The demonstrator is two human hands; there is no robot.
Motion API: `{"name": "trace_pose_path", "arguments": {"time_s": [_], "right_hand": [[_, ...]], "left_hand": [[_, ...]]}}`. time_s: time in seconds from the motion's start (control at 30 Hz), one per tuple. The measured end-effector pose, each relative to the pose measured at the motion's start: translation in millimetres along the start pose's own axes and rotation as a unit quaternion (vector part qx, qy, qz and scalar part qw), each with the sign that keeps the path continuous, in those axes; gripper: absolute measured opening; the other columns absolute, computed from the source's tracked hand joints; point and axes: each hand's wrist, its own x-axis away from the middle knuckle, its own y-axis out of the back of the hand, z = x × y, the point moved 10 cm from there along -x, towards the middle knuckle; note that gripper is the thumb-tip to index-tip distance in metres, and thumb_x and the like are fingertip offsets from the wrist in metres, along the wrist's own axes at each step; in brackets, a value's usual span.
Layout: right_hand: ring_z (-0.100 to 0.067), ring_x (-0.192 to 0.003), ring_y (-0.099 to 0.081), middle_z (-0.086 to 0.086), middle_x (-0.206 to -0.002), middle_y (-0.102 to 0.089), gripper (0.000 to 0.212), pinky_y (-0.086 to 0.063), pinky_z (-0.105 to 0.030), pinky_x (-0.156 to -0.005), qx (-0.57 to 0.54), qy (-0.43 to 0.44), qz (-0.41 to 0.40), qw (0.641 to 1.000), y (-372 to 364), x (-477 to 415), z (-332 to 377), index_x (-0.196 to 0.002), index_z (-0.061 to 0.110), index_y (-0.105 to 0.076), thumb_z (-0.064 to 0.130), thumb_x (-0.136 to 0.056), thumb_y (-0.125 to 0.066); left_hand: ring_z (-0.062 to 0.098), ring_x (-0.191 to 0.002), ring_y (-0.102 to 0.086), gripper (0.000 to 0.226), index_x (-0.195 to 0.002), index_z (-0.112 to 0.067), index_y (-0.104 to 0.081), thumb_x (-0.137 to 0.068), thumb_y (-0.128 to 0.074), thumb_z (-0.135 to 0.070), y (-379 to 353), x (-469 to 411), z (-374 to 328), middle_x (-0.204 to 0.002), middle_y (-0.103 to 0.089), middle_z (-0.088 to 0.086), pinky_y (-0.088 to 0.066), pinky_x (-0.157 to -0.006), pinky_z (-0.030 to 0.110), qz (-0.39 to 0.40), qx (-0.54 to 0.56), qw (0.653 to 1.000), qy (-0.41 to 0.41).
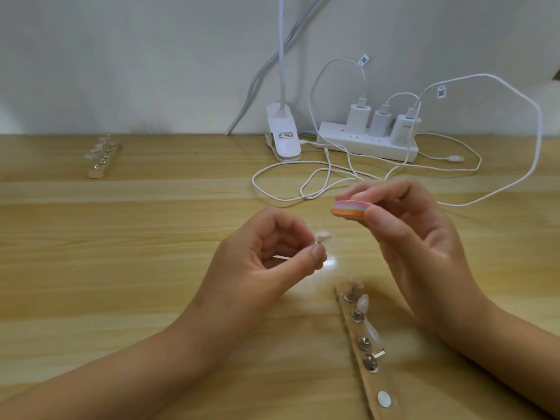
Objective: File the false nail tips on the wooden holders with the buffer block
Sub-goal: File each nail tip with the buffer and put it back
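Buffer block [348, 209]: layered pink, pale and orange; held flat in the air, pinched by the right hand [424, 237].
Held nail tip [323, 236]: pale, blurred, on a small metal stud [317, 243] pinched by the left hand [266, 256]; just below the block, apart from it.
Near wooden holder [374, 383]: light strip with a row of studs, some bearing pale tips.
Far wooden holder [100, 166]: rear left, row of tips.

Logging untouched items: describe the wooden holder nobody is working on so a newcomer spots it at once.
On the wooden desk, look to the far-left back, near the wall. The far holder is a pale strip carrying a row of clear nail tips. Unlike the near holder at the front right, it lies alone, well left of the clip lamp.
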Motion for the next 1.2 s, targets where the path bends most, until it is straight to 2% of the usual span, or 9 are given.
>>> {"name": "trace_pose_path", "arguments": {"time_s": [0.13,0.3,0.47,0.6,0.73,0.83,0.93,1.07,1.2], "right_hand": [[-0.025,-0.112,-0.063,-0.008,-0.11,-0.068,0.015,-0.048,-0.034,-0.099,0.015,-0.002,0.0,1.0,1,0,-3,-0.098,0.02,-0.065,0.03,-0.087,-0.069],[-0.026,-0.112,-0.063,-0.008,-0.11,-0.069,0.027,-0.047,-0.035,-0.101,0.013,-0.016,-0.014,1.0,5,-1,-5,-0.098,0.023,-0.067,0.044,-0.083,-0.073],[-0.025,-0.111,-0.063,-0.006,-0.108,-0.069,0.015,-0.048,-0.035,-0.101,0.015,-0.011,-0.012,1.0,5,-1,-5,-0.098,0.022,-0.066,0.031,-0.086,-0.069],[-0.024,-0.112,-0.064,-0.006,-0.108,-0.069,0.012,-0.048,-0.035,-0.101,0.02,-0.006,-0.014,1.0,5,-1,-5,-0.098,0.021,-0.065,0.026,-0.087,-0.063],[-0.023,-0.111,-0.064,-0.007,-0.109,-0.069,0.02,-0.048,-0.033,-0.099,0.023,-0.007,-0.021,0.999,5,-1,-4,-0.099,0.021,-0.065,0.034,-0.086,-0.07],[-0.022,-0.112,-0.064,-0.006,-0.109,-0.069,0.026,-0.048,-0.033,-0.1,0.014,-0.005,-0.022,1.0,4,-2,-3,-0.1,0.021,-0.065,0.04,-0.084,-0.073],[-0.021,-0.111,-0.064,-0.004,-0.109,-0.069,0.021,-0.048,-0.031,-0.099,0.02,-0.001,-0.015,1.0,2,-1,-2,-0.105,0.017,-0.062,0.027,-0.087,-0.065],[-0.018,-0.117,-0.062,-0.007,-0.123,-0.063,0.042,-0.047,-0.027,-0.1,0.054,0.008,0.031,0.998,-10,2,4,-0.131,0.016,-0.055,0.02,-0.09,-0.057],[-0.027,-0.127,-0.055,-0.017,-0.131,-0.057,0.045,-0.044,-0.035,-0.106,0.136,0.047,0.079,0.986,-21,7,14,-0.134,0.004,-0.051,0.014,-0.091,-0.053]], "left_hand": [[0.014,-0.08,-0.071,0.014,-0.094,-0.03,-0.073,-0.082,-0.071,-0.021,-3,-1,1,-0.082,-0.074,0.001,-0.053,-0.071,0.018,0.013,0.018,1.0,0.01],[0.015,-0.091,-0.071,0.015,-0.096,-0.014,-0.071,-0.089,-0.058,-0.017,-7,0,2,-0.094,-0.075,0.006,-0.054,-0.076,0.02,0.032,0.064,0.997,0.029],[0.016,-0.09,-0.07,0.023,-0.086,-0.024,-0.07,-0.091,-0.048,-0.018,-14,0,8,-0.096,-0.075,0.009,-0.053,-0.075,0.022,0.052,0.137,0.987,0.068],[0.016,-0.089,-0.067,0.026,-0.08,-0.025,-0.068,-0.089,-0.045,-0.018,-24,2,13,-0.1,-0.073,0.009,-0.053,-0.075,0.023,0.085,0.194,0.972,0.102],[0.014,-0.073,-0.06,0.02,-0.076,-0.02,-0.063,-0.085,-0.045,-0.016,-28,2,18,-0.08,-0.067,0.005,-0.051,-0.066,0.022,0.096,0.23,0.959,0.133],[0.01,-0.066,-0.056,0.023,-0.075,-0.022,-0.067,-0.084,-0.046,-0.016,-27,2,22,-0.07,-0.06,0.001,-0.048,-0.063,0.019,0.088,0.221,0.962,0.136],[0.007,-0.067,-0.057,0.022,-0.086,-0.02,-0.076,-0.085,-0.054,-0.018,-26,2,24,-0.071,-0.063,-0.002,-0.05,-0.066,0.017,0.083,0.189,0.97,0.126],[0.007,-0.073,-0.064,0.017,-0.091,-0.018,-0.077,-0.082,-0.061,-0.017,-25,2,24,-0.077,-0.071,-0.001,-0.051,-0.069,0.017,0.082,0.151,0.979,0.111],[0.006,-0.071,-0.063,0.016,-0.089,-0.022,-0.076,-0.085,-0.06,-0.02,-27,3,19,-0.074,-0.07,-0.002,-0.05,-0.068,0.017,0.085,0.108,0.986,0.091]]}}
